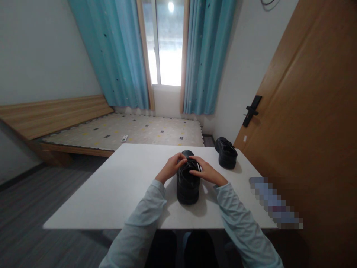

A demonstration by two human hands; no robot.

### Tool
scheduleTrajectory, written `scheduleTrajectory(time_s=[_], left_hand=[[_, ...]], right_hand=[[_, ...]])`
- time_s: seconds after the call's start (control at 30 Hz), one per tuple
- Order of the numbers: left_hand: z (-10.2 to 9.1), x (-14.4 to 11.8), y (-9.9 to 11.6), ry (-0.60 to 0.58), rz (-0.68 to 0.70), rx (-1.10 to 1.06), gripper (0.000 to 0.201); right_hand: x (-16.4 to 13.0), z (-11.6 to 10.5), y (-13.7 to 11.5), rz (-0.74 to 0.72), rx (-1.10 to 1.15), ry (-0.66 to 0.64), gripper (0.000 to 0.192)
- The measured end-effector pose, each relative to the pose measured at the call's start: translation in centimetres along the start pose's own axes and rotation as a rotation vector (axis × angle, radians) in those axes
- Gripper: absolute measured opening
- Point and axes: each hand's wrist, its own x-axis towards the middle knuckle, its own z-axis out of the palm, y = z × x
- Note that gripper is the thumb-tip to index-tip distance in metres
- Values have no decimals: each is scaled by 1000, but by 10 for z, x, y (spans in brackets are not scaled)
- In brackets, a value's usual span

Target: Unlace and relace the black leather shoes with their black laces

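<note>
Both the left hand (170, 167) and right hand (206, 172) curl loosely over a black shoe (187, 182) on the tabletop (125, 193), fingertips pinching its laces.

Table (117, 193) left half free; second shoe (226, 152) blocks far right.

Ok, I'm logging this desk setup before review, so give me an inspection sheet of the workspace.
Surface: white table, matte, no marks seen.
Job's things: black shoe in front of the person, toe pointing away; second black shoe at the far right corner, untouched.
Clutter: blurred patch at the table's right edge, cannot tell.
Hands: left hand and right hand rest on the near shoe's top; grip unclear.
Cables: dark cable high on the wall.
Surroundings: bed, teal curtains, window, wooden door.
</note>
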Motion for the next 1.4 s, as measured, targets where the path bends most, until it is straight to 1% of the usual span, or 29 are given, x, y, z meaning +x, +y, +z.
scheduleTrajectory(time_s=[0.13,0.23,0.33,0.47,0.53,0.57,0.67,0.87,0.93,1.0,1.17,1.3,1.4], left_hand=[[2,0,4,36,-16,-17,15],[2,1,6,23,-10,-84,16],[2,0,8,-19,-15,-215,20],[1,-2,7,-113,-76,-435,30],[2,-2,6,-114,-87,-512,33],[2,-2,5,-92,-86,-534,32],[2,0,3,-1,-80,-536,26],[1,2,-1,125,-50,-572,19],[0,2,-2,169,-52,-529,16],[-1,2,-2,183,-57,-475,11],[-4,-1,1,177,-125,-476,9],[-9,-4,3,63,-118,-428,17],[-14,-5,1,-3,-118,-357,23]], right_hand=[[1,0,-1,-1,9,-1,59],[1,1,1,3,17,5,60],[0,2,3,7,14,1,59],[-1,1,4,4,6,-3,59],[-1,1,4,2,5,-6,58],[-1,1,4,2,3,-8,58],[-1,1,4,6,0,-8,58],[-1,1,4,16,-2,-17,59],[-1,1,4,17,-4,-21,59],[0,1,3,24,-6,-27,59],[-1,1,5,36,-13,-24,58],[-2,1,7,32,-17,-27,59],[-3,1,7,36,-17,-27,59]])
